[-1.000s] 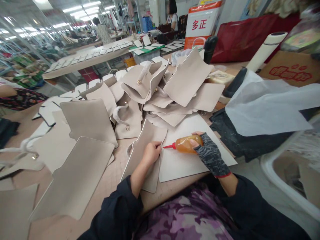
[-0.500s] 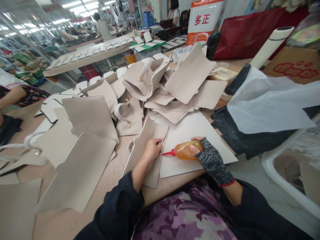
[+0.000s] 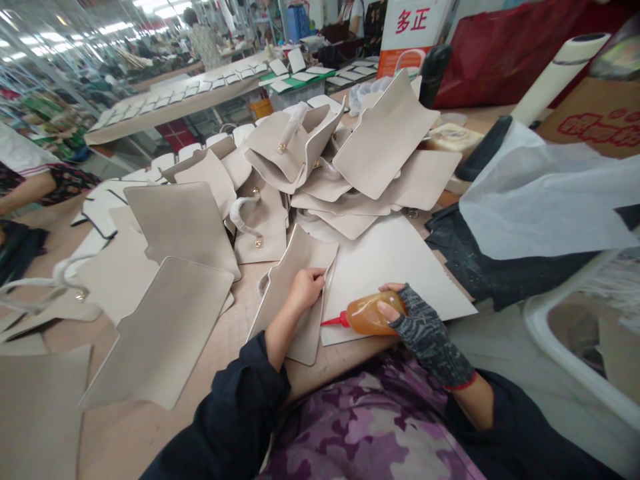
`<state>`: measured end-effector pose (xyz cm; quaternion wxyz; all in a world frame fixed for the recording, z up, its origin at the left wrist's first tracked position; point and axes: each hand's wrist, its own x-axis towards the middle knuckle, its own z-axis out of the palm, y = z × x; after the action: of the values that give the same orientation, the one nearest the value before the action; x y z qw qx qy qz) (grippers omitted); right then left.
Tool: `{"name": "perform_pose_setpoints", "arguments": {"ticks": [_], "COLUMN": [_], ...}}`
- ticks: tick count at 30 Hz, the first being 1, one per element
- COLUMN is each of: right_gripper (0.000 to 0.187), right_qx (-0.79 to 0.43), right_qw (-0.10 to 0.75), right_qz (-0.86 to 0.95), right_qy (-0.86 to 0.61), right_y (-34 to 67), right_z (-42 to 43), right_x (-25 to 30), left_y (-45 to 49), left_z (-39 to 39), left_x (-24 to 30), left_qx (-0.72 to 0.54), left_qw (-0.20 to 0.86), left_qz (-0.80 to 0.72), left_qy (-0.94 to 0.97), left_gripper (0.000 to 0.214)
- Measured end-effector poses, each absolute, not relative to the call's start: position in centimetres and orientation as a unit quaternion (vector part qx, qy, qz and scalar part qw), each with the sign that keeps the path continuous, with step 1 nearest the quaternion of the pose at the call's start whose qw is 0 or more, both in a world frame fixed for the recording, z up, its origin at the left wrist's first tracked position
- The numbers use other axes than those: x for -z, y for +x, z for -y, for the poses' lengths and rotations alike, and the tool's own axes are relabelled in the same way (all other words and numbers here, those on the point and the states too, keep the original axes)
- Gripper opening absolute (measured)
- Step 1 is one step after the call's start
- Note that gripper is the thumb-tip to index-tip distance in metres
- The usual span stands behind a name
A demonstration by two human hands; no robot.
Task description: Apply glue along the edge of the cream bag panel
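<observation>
Right hand (image 3: pixel 417 320) fingers grip glue bottle (image 3: pixel 369 313); left hand (image 3: pixel 305 288) fingers pinch beige panel (image 3: pixel 290 280).

A heap of beige bag panels (image 3: pixel 350 153) occupies the table centre. Flat beige panels (image 3: pixel 165 327) lie at left. A white sheet (image 3: pixel 540 200) covers dark fabric (image 3: pixel 475 267) at right. A white roll (image 3: pixel 560 73) leans beside a red bag (image 3: pixel 490 53).
</observation>
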<state>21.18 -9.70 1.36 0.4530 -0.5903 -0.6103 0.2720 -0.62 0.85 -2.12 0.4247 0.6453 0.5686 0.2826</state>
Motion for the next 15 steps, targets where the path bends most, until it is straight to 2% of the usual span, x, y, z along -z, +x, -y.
{"name": "perform_pose_setpoints", "arguments": {"ticks": [15], "right_gripper": [0.033], "right_qx": [-0.409], "right_qw": [0.431], "right_qz": [0.565], "right_qy": [-0.573], "right_y": [21.6], "right_z": [10.5], "right_x": [-0.8], "left_y": [-0.5], "left_z": [-0.5], "left_x": [2.0], "left_qx": [-0.259], "left_qw": [0.410], "left_qz": [-0.586], "left_qy": [0.649], "left_gripper": [0.037]}}
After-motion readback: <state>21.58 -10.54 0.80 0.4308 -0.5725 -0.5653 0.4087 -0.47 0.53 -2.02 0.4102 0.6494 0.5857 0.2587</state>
